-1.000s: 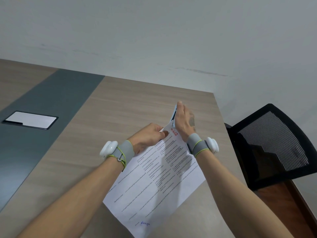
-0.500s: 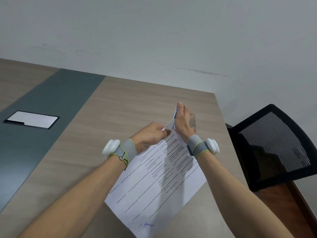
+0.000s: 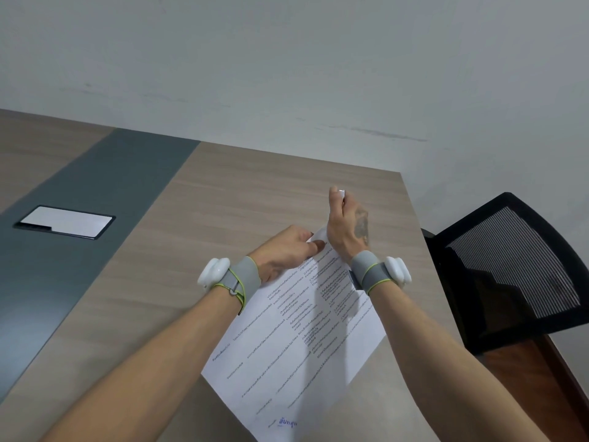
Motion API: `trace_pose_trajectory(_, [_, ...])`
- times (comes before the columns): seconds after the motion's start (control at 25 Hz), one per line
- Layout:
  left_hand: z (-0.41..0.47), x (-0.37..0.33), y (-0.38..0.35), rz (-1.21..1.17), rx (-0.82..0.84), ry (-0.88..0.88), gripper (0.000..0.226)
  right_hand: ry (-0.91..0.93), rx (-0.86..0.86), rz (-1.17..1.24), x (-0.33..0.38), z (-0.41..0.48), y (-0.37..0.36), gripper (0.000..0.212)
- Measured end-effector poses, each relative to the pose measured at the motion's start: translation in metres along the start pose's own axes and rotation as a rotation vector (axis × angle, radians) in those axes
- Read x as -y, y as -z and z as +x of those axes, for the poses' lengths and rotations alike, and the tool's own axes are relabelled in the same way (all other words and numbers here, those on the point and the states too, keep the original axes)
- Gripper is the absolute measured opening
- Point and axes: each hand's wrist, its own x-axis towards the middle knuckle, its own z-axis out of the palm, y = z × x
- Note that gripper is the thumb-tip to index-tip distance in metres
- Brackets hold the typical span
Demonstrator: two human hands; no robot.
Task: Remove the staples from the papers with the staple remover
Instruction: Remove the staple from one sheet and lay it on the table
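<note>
On the wooden table (image 3: 255, 199), left hand (image 3: 283, 253) pins the papers (image 3: 306, 339) corner; right hand (image 3: 345, 228) fingers clamp the staple remover (image 3: 341, 194).

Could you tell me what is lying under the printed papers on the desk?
The papers lie directly on the wooden desk. Their far corner is covered by the left hand and right hand, so no staple shows.

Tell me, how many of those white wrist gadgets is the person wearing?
2: one white pod on the left wrist, one on the right wrist. None looks hidden.
</note>
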Motion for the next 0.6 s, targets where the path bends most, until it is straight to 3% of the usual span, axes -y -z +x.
trace_pose_trajectory(0.12, [0.003, 0.007, 0.007, -0.012, -0.004, 0.014, 0.033, -0.028, -0.037, 0.033, 0.0, 0.01, 0.013, 0.041])
trace_pose_trajectory(0.32, [0.01, 0.021, 0.025, -0.123, -0.174, 0.013, 0.035, -0.269, -0.164, 0.425, -0.023, 0.036, 0.06, 0.023])
trace_pose_trajectory(0.44, [0.016, 0.026, 0.032, -0.261, -0.293, -0.008, 0.034, -0.413, -0.081, 0.587, -0.059, 0.02, 0.071, 0.02])
trace_pose_trajectory(0.52, [0.018, 0.03, 0.035, -0.335, -0.335, -0.006, 0.035, -0.474, 0.049, 0.548, -0.085, -0.003, 0.07, 0.019])
trace_pose_trajectory(0.6, [0.02, 0.038, 0.035, -0.449, -0.326, 0.027, 0.036, -0.553, 0.236, 0.482, -0.11, -0.028, 0.067, 0.032])
